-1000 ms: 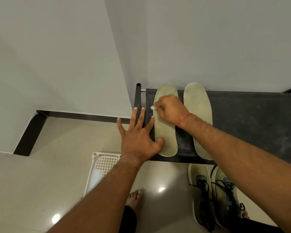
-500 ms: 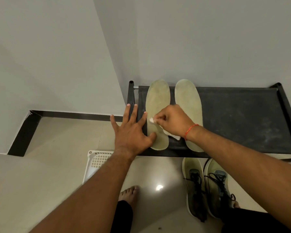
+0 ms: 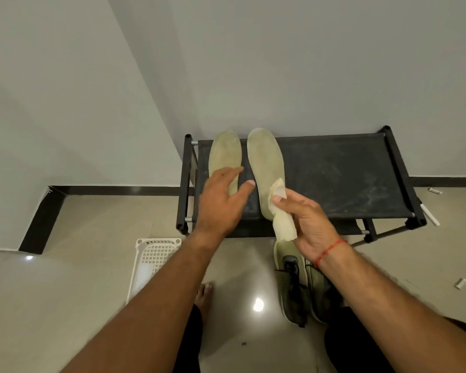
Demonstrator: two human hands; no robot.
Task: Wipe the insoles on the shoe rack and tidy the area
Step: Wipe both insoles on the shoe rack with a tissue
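My right hand (image 3: pixel 307 224) has lifted off the left insole (image 3: pixel 225 154) and now pinches the soiled wipe (image 3: pixel 281 222) palm-up, left hand (image 3: pixel 221 200) loosely spread just over that insole, both insoles at the shoe rack's (image 3: pixel 334 173) left end, so probably right insole (image 3: pixel 265 162) next.

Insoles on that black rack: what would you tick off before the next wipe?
1. Wipe held: ok, the right hand pinches it.
2. Right insole lying on the rack: ok.
3. Left hand free to steady: ok, it is open over the left insole.
4. Wipe clean enough: cannot tell, it looks yellowish.
5. Left insole clean: cannot tell.
6. Rack top free of dust: not ok, pale streaks show.
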